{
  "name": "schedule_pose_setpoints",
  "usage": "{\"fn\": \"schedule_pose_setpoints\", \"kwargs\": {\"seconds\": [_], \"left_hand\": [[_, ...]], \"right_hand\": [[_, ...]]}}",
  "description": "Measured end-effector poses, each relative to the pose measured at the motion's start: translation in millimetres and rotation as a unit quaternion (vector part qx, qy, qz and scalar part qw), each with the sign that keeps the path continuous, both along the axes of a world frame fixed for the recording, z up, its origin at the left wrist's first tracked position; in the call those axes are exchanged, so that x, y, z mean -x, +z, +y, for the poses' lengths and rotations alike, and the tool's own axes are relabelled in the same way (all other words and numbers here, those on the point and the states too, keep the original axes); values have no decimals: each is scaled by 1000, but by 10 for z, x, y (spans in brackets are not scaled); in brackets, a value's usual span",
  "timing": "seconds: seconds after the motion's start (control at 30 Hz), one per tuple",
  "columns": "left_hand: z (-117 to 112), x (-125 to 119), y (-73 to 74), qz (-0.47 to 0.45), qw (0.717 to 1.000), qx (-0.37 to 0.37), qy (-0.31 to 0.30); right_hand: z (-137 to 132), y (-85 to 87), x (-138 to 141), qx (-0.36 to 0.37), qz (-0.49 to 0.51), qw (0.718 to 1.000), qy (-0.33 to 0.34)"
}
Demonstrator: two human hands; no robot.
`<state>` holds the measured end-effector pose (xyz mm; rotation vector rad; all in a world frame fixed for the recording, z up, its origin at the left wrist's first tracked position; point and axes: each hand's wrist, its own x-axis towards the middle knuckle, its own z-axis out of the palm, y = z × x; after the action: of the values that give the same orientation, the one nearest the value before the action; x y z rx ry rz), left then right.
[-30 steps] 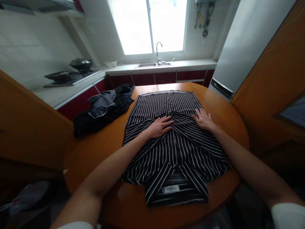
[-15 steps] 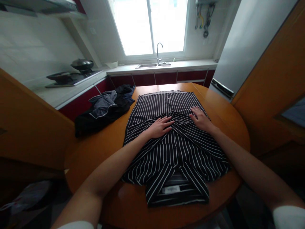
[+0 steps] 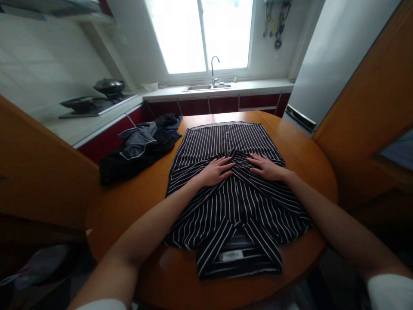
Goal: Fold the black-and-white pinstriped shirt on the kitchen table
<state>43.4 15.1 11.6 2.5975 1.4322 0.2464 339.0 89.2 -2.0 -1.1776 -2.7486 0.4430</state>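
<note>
A black shirt with white stripes (image 3: 234,202) lies spread on the round wooden table (image 3: 135,219), its collar toward me and its hem toward the window. Both sleeves are folded inward across the front, their cuffs meeting near the middle. My left hand (image 3: 215,171) rests flat on the left sleeve by the cuff, fingers apart. On the right sleeve, my right hand (image 3: 266,167) lies with its fingers stretched out toward the centre. A white label (image 3: 231,255) shows inside the collar.
Dark and grey clothes (image 3: 138,142) are heaped at the table's left edge. Beyond stand a counter with a sink (image 3: 206,87), a stove with a lidded pan (image 3: 109,86), and a fridge (image 3: 342,60) on the right.
My right hand has come down and inward, from above the right sleeve onto it, nearer my left hand. My left hand and the shirt have stayed put.
</note>
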Motion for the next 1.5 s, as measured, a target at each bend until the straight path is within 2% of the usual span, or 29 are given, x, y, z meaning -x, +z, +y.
{"fn": "schedule_pose_setpoints", "kwargs": {"seconds": [0.7, 1.07, 1.27, 1.5], "left_hand": [[7, 14, -10, -4, 1000, -3, -2], [-3, 6, 11, -7, 1000, 2, -3], [0, 3, 15, -2, 1000, 4, -2], [7, 11, -1, -4, 1000, 3, -3]], "right_hand": [[-6, 14, -7, 5, -8, 1000, -3], [17, -35, -72, 10, -57, 995, -82], [119, -40, -158, 13, -77, 987, -142], [225, -84, -215, 5, -57, 976, -210]]}}
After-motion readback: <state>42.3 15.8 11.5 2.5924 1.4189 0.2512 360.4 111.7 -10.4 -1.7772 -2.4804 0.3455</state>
